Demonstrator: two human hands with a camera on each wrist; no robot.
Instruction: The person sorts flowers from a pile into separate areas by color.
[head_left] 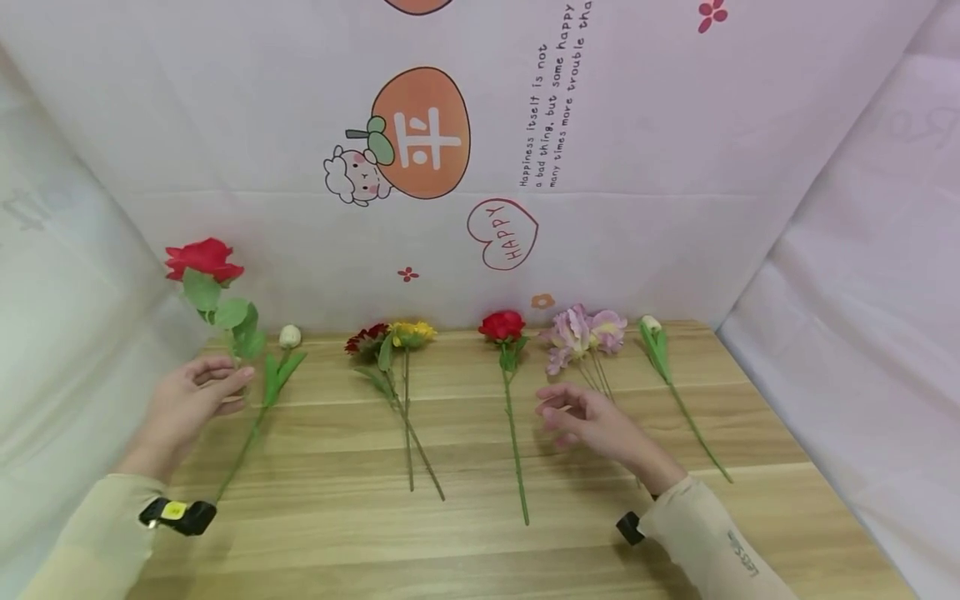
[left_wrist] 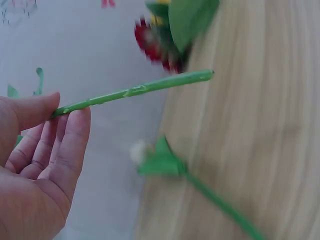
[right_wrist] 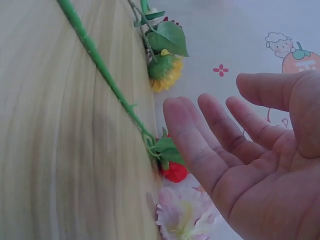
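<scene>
My left hand (head_left: 198, 396) pinches the green stem (left_wrist: 145, 88) of a red rose (head_left: 204, 260) between thumb and fingers, with the bloom upward at the far left. Just beside it a white tulip (head_left: 289, 337) with green leaves lies on the table. My right hand (head_left: 592, 421) hovers over the table with its fingers loosely bent and nothing in them. To its left lies a second red rose (head_left: 502, 326), and pale purple flowers (head_left: 581, 332) are right behind its fingertips. In the right wrist view, the palm and spread fingers (right_wrist: 186, 137) show bare.
A dark red flower (head_left: 367, 339) and a yellow flower (head_left: 412, 334) lie with crossed stems left of the middle. Another white tulip (head_left: 651, 324) lies at the right. A printed white cloth (head_left: 637, 125) rises behind the wooden table (head_left: 322, 533), with white cloth at both sides.
</scene>
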